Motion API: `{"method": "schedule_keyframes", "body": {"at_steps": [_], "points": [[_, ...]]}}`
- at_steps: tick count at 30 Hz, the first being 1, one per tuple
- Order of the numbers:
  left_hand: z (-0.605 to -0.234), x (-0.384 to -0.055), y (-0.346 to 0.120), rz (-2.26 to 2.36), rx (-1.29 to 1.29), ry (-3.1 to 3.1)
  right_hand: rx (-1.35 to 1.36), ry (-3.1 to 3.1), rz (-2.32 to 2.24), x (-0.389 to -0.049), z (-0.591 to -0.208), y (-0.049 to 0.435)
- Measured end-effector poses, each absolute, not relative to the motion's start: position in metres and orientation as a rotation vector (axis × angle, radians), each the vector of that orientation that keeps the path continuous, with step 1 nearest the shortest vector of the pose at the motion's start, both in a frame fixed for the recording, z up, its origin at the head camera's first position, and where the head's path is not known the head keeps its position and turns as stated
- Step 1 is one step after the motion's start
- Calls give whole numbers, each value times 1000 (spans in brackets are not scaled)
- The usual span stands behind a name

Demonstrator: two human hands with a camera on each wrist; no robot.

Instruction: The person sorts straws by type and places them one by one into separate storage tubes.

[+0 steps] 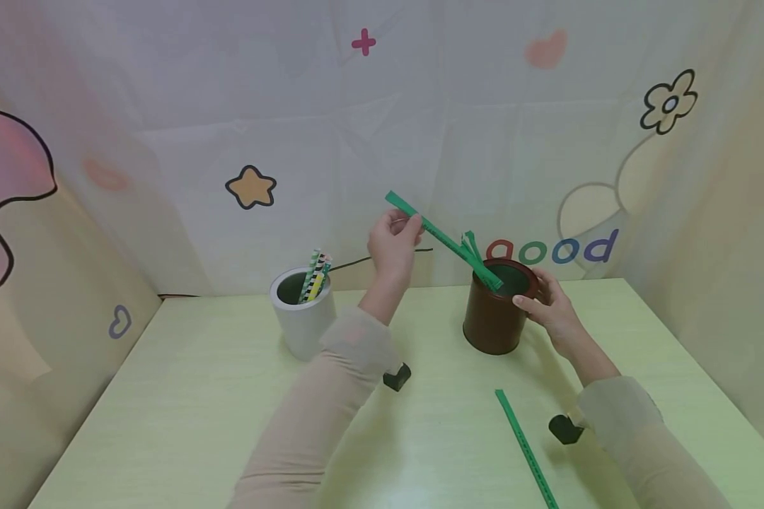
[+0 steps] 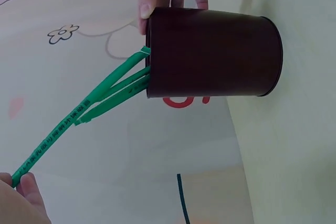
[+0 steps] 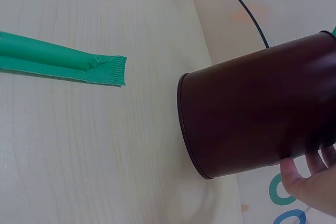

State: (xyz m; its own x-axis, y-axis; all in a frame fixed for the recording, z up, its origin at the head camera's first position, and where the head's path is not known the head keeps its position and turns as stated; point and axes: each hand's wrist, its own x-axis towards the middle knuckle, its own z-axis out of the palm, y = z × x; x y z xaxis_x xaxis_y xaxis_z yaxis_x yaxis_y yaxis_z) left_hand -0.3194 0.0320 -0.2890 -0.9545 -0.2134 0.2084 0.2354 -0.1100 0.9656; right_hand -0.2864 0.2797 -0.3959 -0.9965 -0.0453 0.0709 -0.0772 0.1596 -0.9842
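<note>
My left hand [image 1: 393, 244] pinches a long straw in a green printed paper wrapper [image 1: 442, 237] near its upper end. The straw slants down to the right, its lower end over the mouth of a dark brown cylindrical cup [image 1: 493, 329]. Other green wrapped straws [image 2: 118, 98] poke out of that cup and overlap the held one in the left wrist view. With thumb in front and fingers behind, my right hand [image 1: 550, 311] grips the cup's right side near the rim. The cup stands upright on the table; its inside is mostly hidden.
A white cup [image 1: 302, 329] with several patterned sticks [image 1: 315, 279] stands left of the brown one. Another green wrapped straw [image 1: 525, 445] lies on the pale table [image 1: 184, 410], nearer the front. A printed cloth backdrop [image 1: 331, 141] rises behind the table.
</note>
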Motion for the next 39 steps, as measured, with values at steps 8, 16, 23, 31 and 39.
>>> {"method": "schedule_keyframes", "body": {"at_steps": [8, 16, 23, 31, 39], "points": [[-302, -317, 46, -2129, -35, -1875, 122, -2362, 2024, -286, -396, 279], [-313, -312, 59, -2157, -17, -1930, 121, -2359, 2027, -285, -395, 278], [-325, -309, 70, -2197, -6, -1956, 120, -2359, 2022, -284, -393, 278], [-334, -306, 76, -2174, -2, -2034, 121, -2357, 2019, -286, -395, 279], [-345, -303, 78, -2179, -19, -2151, 129, -2349, 2029, -286, -395, 279]]}}
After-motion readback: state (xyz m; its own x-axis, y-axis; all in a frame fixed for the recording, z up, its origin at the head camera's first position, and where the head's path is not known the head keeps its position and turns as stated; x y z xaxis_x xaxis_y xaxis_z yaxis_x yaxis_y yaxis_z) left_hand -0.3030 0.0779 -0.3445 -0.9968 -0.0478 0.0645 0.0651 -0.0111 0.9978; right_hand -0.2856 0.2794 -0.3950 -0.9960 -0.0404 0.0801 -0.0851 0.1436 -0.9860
